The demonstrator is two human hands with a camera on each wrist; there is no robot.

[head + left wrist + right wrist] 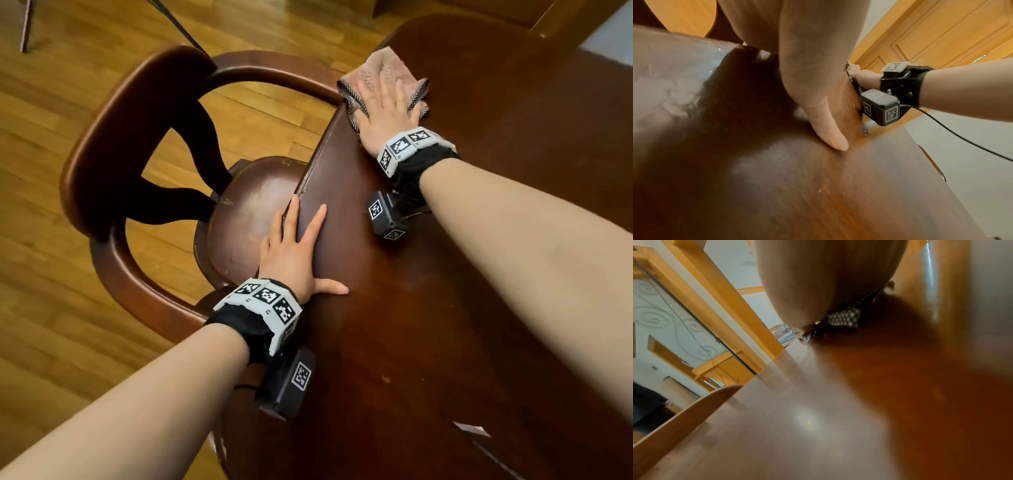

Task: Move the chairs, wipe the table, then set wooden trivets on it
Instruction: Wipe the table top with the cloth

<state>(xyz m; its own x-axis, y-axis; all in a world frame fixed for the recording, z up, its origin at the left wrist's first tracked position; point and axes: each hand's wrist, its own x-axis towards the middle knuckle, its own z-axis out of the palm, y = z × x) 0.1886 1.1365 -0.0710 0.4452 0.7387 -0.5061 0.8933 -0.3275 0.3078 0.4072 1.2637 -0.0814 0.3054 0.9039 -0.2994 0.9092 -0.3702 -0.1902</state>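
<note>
Right hand (388, 114): flat, fingers straight, pressing the cloth (376, 73) onto the table (445, 308), gripping nothing.
Left hand (294, 260): spread flat, bracing at the edge.
Risk: cloth, just beyond the fingertips at the rim, slides off onto the chair (144, 137).

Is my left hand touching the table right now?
Touching. In the left wrist view the left hand presses its thumb tip down on the table with no gap, and the head view shows the fingers spread flat along the table edge.

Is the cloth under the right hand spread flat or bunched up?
Mostly spread: the pink cloth lies flat under the right hand's straight fingers, edges slightly rumpled.
</note>
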